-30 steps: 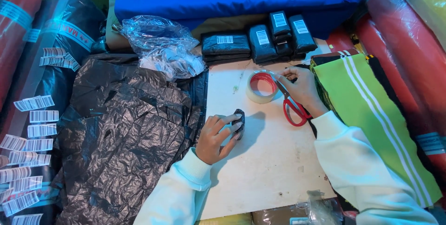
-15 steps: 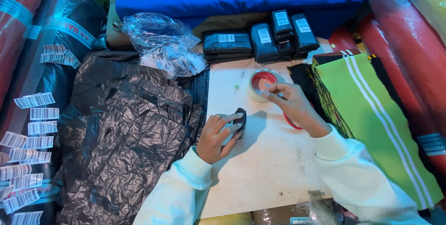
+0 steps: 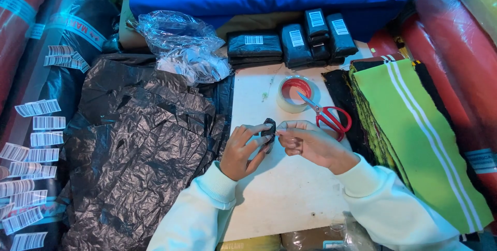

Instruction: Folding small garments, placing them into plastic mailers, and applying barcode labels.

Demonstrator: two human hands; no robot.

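My left hand [image 3: 243, 150] grips a small, tightly folded black plastic packet [image 3: 268, 129] and holds it on end on the white board [image 3: 290, 189]. My right hand [image 3: 305, 142] is right beside it, its fingertips pinched together and touching the packet's right side; whether a strip of clear tape is between them I cannot tell. A roll of clear tape with a red core [image 3: 294, 93] lies on the board beyond the hands. Red-handled scissors [image 3: 329, 115] rest against the roll, handles to the right.
Crumpled black plastic bags [image 3: 140, 142] cover the left. Finished black packets with barcode labels [image 3: 290, 41] line the back, beside a clear bag of labels [image 3: 181, 49]. Barcode sticker strips [image 3: 31, 163] lie far left. Folded green-and-white cloth [image 3: 419, 132] and wrapped fabric rolls [image 3: 455, 49] fill the right.
My right hand left the scissors and tape roll and came down and left to the packet. The scissors now lie uncovered by the roll. My left hand stayed put.
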